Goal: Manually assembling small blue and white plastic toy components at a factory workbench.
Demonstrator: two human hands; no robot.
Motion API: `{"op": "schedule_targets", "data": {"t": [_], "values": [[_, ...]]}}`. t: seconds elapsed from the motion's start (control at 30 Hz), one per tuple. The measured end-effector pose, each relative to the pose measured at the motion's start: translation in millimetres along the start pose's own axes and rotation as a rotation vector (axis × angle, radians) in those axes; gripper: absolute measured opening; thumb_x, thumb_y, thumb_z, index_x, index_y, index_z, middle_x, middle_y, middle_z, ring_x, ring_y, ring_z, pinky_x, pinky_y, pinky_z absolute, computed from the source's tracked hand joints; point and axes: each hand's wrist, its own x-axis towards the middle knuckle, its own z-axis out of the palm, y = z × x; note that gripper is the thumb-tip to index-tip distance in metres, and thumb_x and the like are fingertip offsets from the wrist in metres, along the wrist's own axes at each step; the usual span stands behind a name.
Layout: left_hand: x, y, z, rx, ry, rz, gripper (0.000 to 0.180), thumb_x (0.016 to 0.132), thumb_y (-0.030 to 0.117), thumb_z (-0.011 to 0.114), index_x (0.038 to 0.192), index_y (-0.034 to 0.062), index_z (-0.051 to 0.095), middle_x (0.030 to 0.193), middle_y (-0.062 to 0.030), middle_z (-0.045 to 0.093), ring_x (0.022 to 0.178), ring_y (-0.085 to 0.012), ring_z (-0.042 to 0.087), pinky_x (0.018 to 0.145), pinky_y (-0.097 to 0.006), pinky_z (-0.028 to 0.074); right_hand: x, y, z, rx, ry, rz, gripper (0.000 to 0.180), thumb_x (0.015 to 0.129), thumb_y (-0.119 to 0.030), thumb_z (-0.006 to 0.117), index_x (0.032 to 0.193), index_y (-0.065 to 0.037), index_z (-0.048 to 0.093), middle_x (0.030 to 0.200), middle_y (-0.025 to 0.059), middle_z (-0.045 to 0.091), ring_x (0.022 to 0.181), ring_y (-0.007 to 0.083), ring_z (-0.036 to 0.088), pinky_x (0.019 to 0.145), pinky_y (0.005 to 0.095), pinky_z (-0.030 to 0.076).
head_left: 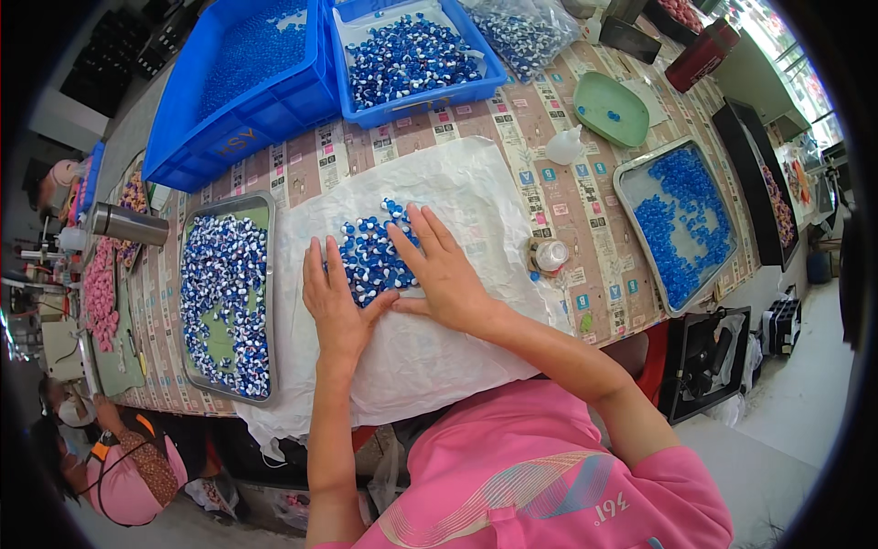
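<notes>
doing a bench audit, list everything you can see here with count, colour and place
small caps: one pile, blue and white, on the white sheet between the hands
white sheet: one, table middle
metal trays: two; left holds blue-white caps, right holds blue pieces
blue bins: two, far edge
clear bag: one, beside the bins
green dish: one, far right
steel flask: one, left
left hand: flat, at the pile's left
right hand: flat, on the pile's right

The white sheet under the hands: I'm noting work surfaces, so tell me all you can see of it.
The white sheet looks like thin, crinkled paper or plastic, spread flat on the patterned table and drooping over its near edge. A cluster of blue-and-white beads lies on it, with the left hand and right hand pressed flat beside them.
</notes>
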Motion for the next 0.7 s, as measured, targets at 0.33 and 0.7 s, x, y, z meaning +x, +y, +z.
{"op": "schedule_targets", "data": {"t": [0.33, 0.7], "values": [[35.9, -9.3, 14.6, -0.287, -0.022, 0.243, 0.091, 0.086, 0.060, 0.062, 0.149, 0.0007, 0.034, 0.146, -0.0247, 0.043, 0.137, -0.0408, 0.039, 0.112, -0.047, 0.032, 37.3, 11.7, 16.1, -0.077, -0.039, -0.164, 0.106, 0.062, -0.042, 0.085, 0.149, -0.009, 0.036, 0.154, 0.0265, 0.029, 0.143, 0.0453, 0.026, 0.117, 0.0514, 0.025], [46.1, 29.5, 6.8, -0.717, 0.111, 0.030, 0.049, 0.105, 0.038, 0.044, 0.130, -0.0023, 0.056, 0.131, -0.0158, 0.054, 0.124, -0.0253, 0.050, 0.107, -0.035, 0.037, 40.2, 1.9, -0.6, 0.239, 0.022, -0.279, 0.080, 0.063, -0.016, 0.084, 0.133, -0.004, 0.046, 0.140, 0.0229, 0.043, 0.126, 0.0415, 0.044, 0.107, 0.0472, 0.038]]}}
